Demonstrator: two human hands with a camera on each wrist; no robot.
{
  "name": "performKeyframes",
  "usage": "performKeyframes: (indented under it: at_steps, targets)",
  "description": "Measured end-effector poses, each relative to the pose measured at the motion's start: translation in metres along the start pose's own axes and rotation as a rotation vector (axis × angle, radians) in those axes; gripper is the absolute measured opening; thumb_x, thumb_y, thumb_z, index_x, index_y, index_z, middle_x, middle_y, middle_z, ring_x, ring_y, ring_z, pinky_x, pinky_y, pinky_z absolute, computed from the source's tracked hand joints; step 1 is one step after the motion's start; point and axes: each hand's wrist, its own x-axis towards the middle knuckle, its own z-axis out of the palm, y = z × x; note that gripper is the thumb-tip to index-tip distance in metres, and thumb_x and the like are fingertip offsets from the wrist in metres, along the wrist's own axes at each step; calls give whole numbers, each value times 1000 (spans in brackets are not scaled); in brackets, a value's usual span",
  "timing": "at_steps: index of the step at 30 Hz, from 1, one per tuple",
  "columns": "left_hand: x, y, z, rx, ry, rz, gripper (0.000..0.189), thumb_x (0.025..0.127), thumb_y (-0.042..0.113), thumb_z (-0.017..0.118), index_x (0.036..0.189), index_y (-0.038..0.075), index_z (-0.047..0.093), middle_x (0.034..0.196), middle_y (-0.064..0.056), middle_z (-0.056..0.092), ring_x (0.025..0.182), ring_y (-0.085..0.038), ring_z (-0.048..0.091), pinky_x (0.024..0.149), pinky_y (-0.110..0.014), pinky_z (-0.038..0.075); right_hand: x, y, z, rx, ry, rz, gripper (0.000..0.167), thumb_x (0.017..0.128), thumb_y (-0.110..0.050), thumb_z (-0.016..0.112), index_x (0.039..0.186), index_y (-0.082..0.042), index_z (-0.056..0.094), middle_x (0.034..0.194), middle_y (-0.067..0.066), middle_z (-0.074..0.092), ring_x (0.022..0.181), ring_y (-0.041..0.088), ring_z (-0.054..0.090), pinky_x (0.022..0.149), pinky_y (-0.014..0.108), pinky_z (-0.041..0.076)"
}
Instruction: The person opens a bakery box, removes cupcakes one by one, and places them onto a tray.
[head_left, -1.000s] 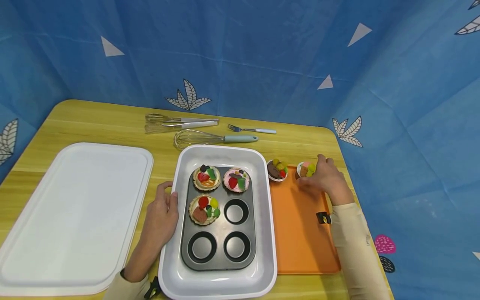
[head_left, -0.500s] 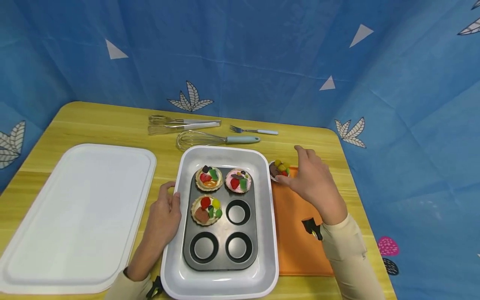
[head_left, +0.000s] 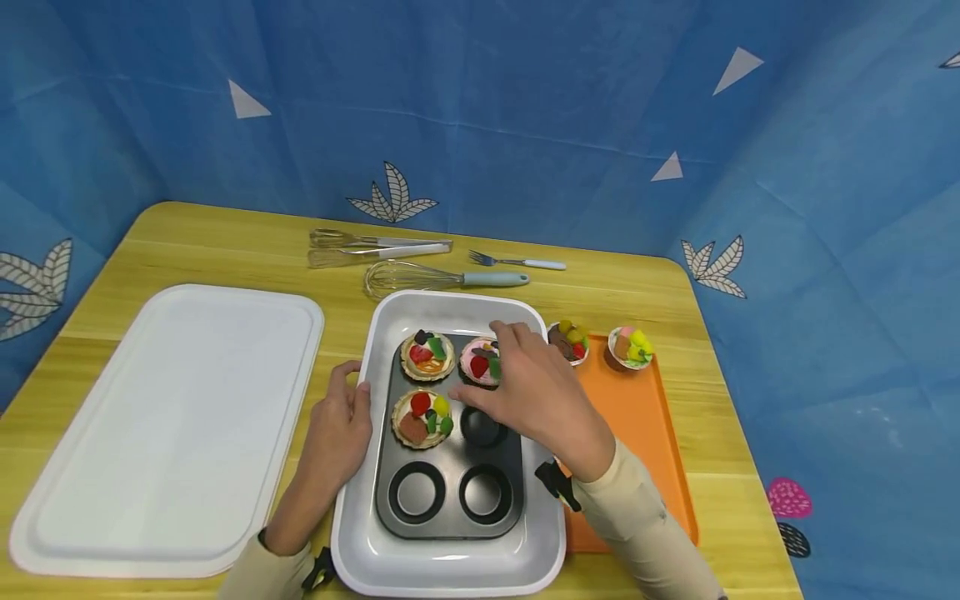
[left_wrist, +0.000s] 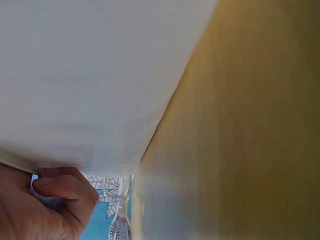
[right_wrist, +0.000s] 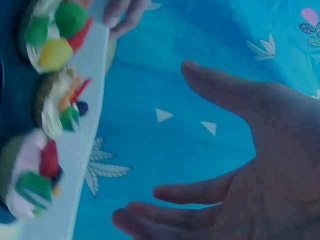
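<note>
My left hand (head_left: 339, 435) holds the left rim of a deep white tray (head_left: 450, 575); in the left wrist view its thumb and forefinger curl at the rim. Inside the tray is a dark muffin tin (head_left: 450, 467) with three tarts in its cups. My right hand (head_left: 543, 400) hovers over the tin's right side, thumb and fingers spread, holding nothing in the right wrist view (right_wrist: 290, 135). It partly covers the pink-cream tart (head_left: 478, 364). Left of it are a fruit tart with orange sauce (head_left: 426, 357) and a larger fruit tart (head_left: 422, 421).
An orange tray (head_left: 630, 442) lies at right, with a chocolate cupcake (head_left: 566, 343) and a yellow-topped cupcake (head_left: 630, 348) at its far edge. A white board (head_left: 172, 425) lies at left. Behind are a whisk (head_left: 450, 279), a fork (head_left: 517, 262) and tongs (head_left: 378, 248).
My right hand has let go of the yellow-topped cupcake and moved left, past the chocolate cupcake, over the muffin tin. My left hand stays at the tray's rim.
</note>
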Motion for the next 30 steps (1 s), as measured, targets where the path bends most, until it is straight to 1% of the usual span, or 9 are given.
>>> performKeyframes:
  at_steps: [3, 7, 10, 14, 16, 21, 23, 28, 30]
  targets:
    - [-1, 0, 1, -5, -7, 4, 36, 106, 22, 43, 139, 6, 44, 69, -6, 56, 64, -21, 58, 56, -35, 47, 2, -4, 9, 3, -50, 23, 96, 78, -67, 73, 140, 1, 50, 126, 17, 60, 96, 30, 64, 84, 45, 52]
    - [-1, -1, 2, 1, -3, 3, 35, 106, 21, 44, 138, 6, 44, 68, -6, 53, 63, -22, 56, 56, -35, 46, 3, -9, 20, 6, -80, 22, 90, 76, -66, 75, 134, 0, 55, 117, 14, 62, 91, 28, 64, 80, 43, 53]
    - [-1, -2, 2, 2, -1, 2, 36, 106, 21, 44, 138, 6, 44, 68, -6, 53, 62, -22, 56, 56, -35, 45, 4, -15, 29, 0, -88, -11, 90, 74, -67, 76, 132, -1, 56, 119, 14, 62, 93, 30, 64, 80, 44, 53]
    - [0, -3, 0, 6, -5, 7, 37, 107, 23, 43, 139, 6, 43, 69, -6, 52, 61, -21, 54, 55, -35, 44, 7, -25, 40, -10, -114, -74, 93, 74, -69, 75, 132, 1, 56, 117, 16, 62, 92, 30, 63, 82, 46, 53]
    - [0, -3, 0, 6, -1, 13, 36, 107, 22, 43, 139, 6, 44, 68, -6, 52, 60, -21, 54, 55, -35, 44, 9, -31, 44, -15, -136, -89, 92, 75, -69, 74, 130, 2, 57, 114, 16, 61, 90, 29, 61, 82, 46, 53]
    - [1, -3, 0, 5, 10, 26, 35, 106, 21, 44, 138, 7, 44, 68, -5, 52, 58, -21, 53, 54, -35, 43, 14, -39, 57, -44, -171, -101, 90, 74, -70, 75, 125, 3, 60, 106, 14, 63, 80, 25, 61, 73, 40, 53]
    - [1, -3, 0, 5, 15, 31, 35, 106, 21, 45, 138, 7, 45, 68, -5, 51, 58, -21, 52, 54, -36, 43, 15, -41, 62, -58, -183, -103, 92, 72, -71, 75, 125, 3, 60, 107, 15, 63, 82, 25, 61, 74, 39, 53]
    - [1, -3, 0, 7, 25, 37, 35, 106, 21, 45, 138, 7, 45, 68, -5, 52, 59, -22, 52, 56, -36, 43, 16, -46, 74, -95, -225, -95, 98, 71, -73, 74, 130, 3, 57, 119, 17, 62, 100, 28, 62, 89, 42, 51]
    - [1, -3, 0, 11, 28, 38, 36, 106, 21, 45, 138, 7, 45, 68, -5, 52, 59, -22, 53, 56, -36, 43, 17, -48, 77, -112, -227, -98, 98, 72, -74, 73, 130, 3, 56, 120, 18, 62, 100, 29, 63, 88, 43, 52]
